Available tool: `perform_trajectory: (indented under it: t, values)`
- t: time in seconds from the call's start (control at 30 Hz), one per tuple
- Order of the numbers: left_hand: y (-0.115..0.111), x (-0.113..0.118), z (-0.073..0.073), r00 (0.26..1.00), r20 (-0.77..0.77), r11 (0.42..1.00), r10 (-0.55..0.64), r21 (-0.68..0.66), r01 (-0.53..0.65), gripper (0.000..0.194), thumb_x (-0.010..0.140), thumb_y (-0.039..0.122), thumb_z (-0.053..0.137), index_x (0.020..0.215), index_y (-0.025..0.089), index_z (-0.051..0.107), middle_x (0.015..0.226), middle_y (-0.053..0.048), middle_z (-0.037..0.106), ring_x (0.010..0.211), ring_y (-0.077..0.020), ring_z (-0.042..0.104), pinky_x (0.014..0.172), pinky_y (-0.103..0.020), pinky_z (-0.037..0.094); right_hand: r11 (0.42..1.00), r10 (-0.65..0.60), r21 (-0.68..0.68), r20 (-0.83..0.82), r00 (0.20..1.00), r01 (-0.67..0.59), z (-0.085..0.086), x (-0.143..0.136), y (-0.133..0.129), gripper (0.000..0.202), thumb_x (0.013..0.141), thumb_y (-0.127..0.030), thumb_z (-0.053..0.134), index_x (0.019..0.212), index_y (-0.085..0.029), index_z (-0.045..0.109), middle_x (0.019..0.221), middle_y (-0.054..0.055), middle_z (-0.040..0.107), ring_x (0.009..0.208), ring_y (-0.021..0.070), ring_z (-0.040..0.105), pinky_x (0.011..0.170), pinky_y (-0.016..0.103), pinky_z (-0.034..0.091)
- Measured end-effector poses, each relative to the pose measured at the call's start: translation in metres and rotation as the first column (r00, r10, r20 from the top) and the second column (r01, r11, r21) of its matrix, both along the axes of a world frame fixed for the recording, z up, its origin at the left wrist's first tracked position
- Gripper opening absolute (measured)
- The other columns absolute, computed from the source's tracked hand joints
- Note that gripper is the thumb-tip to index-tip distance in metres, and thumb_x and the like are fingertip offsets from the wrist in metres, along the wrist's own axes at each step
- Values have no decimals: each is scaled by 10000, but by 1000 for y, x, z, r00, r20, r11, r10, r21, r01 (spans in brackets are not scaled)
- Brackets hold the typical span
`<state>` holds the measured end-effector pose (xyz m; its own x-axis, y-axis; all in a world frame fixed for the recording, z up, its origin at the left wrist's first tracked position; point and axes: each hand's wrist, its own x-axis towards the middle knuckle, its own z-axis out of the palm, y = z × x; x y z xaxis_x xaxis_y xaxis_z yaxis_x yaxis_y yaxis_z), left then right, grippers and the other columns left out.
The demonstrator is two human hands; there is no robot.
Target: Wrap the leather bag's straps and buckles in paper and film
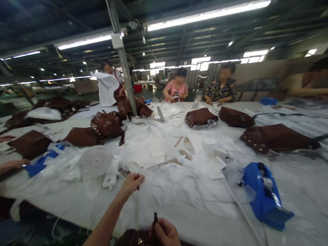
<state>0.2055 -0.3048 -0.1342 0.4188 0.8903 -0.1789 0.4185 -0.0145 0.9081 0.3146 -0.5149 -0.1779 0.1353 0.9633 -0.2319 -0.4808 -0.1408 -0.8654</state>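
Note:
At the bottom centre, my right hand (167, 233) pinches the end of a dark brown strap (155, 218), which stands up between thumb and fingers. Just left of it a brown leather bag (134, 237) with a small gold-coloured fitting shows at the lower edge, most of it out of view. My left hand (132, 183) is raised over the table, fingers pressed together. A small brown bit peeks out below those fingers, too little to name. Nearest to this hand are a white fan (96, 160) and loose white sheets (146, 145).
A blue tape dispenser (265, 198) stands on the right. Brown bags (278, 136) lie along the white table (200, 222), with grey-brown card strips (185, 154) mid-table. A metal post (125, 65) rises behind. Co-workers sit or stand opposite; another person's hands (14, 165) reach in at left.

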Motion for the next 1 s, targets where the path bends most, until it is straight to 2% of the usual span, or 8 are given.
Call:
perform_trajectory:
  t: [0.13,0.27,0.33,0.43,0.57,0.67,0.83,1.0]
  values:
    - [-37,-36,6,998,-38,995,51,91,-47,334,718,475,584,660,147,602,541,18,512,504,-123,475,491,-228,342,997,-62,-47,24,998,64,15,-4,2,441,692,-535,729,935,-167,714,926,80,703,882,233,619,835,342,446]
    - [-69,-49,16,996,-75,990,55,135,-44,286,738,431,599,647,160,603,555,20,509,563,-132,472,527,-226,339,998,-62,-10,77,995,63,24,-7,12,393,657,-526,756,802,-161,737,1263,110,586,1188,313,496,1011,397,355]
    - [-80,-49,20,996,-79,990,45,139,-34,289,749,418,596,612,164,573,536,31,479,557,-125,453,525,-221,326,1000,3,2,69,998,-4,27,-9,17,383,663,-520,753,771,-154,734,1227,112,608,1136,307,535,966,393,398]
    - [-92,-44,25,999,-17,994,34,106,-32,284,752,389,599,593,160,545,521,41,454,538,-113,436,517,-215,313,998,63,8,74,995,-64,34,-11,20,369,706,-494,731,812,-140,735,901,84,710,848,240,631,785,345,473]
    - [-99,-43,27,978,207,977,-16,-204,59,301,719,399,657,851,129,640,624,11,585,546,-119,501,526,-214,361,999,27,19,106,994,-29,48,-11,21,352,727,-464,723,832,-129,741,708,49,696,685,190,613,689,302,462]
    - [-102,-49,23,954,300,903,-26,-402,151,319,668,394,725,747,91,663,592,-19,606,504,-109,496,506,-210,363,999,38,33,130,991,-43,54,-10,23,351,739,-457,712,857,-128,740,738,58,706,713,201,620,709,312,462]
    - [-103,-59,11,916,317,862,248,-504,-59,283,598,352,763,631,116,609,508,6,570,429,-87,463,438,-194,333,995,82,38,170,982,-90,58,-13,25,315,761,-449,691,841,-144,695,806,48,697,754,187,603,720,290,447]
    - [-104,-64,0,789,329,778,518,-565,-275,356,578,420,752,724,163,552,529,52,529,420,-87,476,387,-187,333,969,245,-2,175,954,-248,64,-25,20,311,807,-467,631,772,-159,604,701,25,667,647,147,569,637,253,416]
